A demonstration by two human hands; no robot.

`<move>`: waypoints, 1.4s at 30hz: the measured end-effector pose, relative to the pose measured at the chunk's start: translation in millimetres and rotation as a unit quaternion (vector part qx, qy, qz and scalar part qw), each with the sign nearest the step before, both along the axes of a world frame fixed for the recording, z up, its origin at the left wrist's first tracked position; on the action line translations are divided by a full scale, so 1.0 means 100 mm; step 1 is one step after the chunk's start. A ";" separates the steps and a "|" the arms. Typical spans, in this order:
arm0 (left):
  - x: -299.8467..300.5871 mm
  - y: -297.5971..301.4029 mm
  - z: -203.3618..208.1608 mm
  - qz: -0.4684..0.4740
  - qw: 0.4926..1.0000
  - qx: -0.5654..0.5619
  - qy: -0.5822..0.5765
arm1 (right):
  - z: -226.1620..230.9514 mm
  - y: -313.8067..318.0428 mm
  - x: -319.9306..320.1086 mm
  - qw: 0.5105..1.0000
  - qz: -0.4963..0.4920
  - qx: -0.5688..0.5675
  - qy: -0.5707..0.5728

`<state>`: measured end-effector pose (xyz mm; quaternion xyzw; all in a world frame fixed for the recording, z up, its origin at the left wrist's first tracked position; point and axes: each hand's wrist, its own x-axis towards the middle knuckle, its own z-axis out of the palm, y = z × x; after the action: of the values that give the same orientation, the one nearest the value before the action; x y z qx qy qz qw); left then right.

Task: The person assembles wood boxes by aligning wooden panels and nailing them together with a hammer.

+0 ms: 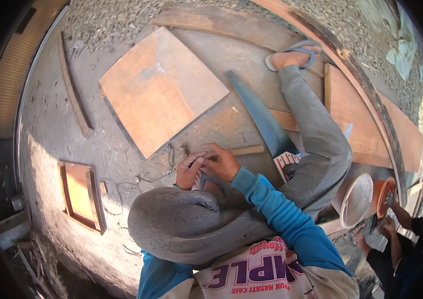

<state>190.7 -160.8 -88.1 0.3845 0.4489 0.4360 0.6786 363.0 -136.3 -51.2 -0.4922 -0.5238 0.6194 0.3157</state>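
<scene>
The hands, left (188,171) and right (225,164), meet, curled, any held item unclear; the shirt (251,271) bears purple-and-red lettering.

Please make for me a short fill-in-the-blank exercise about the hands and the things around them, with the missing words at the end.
1. The left hand and the right hand are close ____, and what they may hold is too small to tell.
2. In the picture, the saw lies to the ____ of the large board.
3. The small frame lies to the ____ of both hands.
4. The sleeve of the right arm is ____ in colour.

Missing words: together; right; left; blue.
</scene>
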 end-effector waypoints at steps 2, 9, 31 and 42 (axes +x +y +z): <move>-0.21 -0.25 0.12 0.067 0.994 -0.057 -0.058 | -0.32 -0.14 -0.29 0.998 0.006 -0.009 0.057; -0.47 -0.58 -0.15 0.249 0.966 0.038 0.065 | -0.41 -0.18 -0.49 0.989 0.126 -0.011 -0.074; -1.88 0.17 -0.52 0.207 0.795 0.235 0.518 | -0.50 -0.19 0.45 0.892 0.243 0.035 -0.381; -1.87 0.15 -0.57 0.252 0.814 0.253 0.459 | 0.54 0.18 -0.66 0.934 0.293 0.078 -0.187</move>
<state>3.6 -145.9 -145.1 0.5711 0.6634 0.4630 0.1388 296.8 -118.3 3.1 -0.3975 -0.7412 0.5382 0.0537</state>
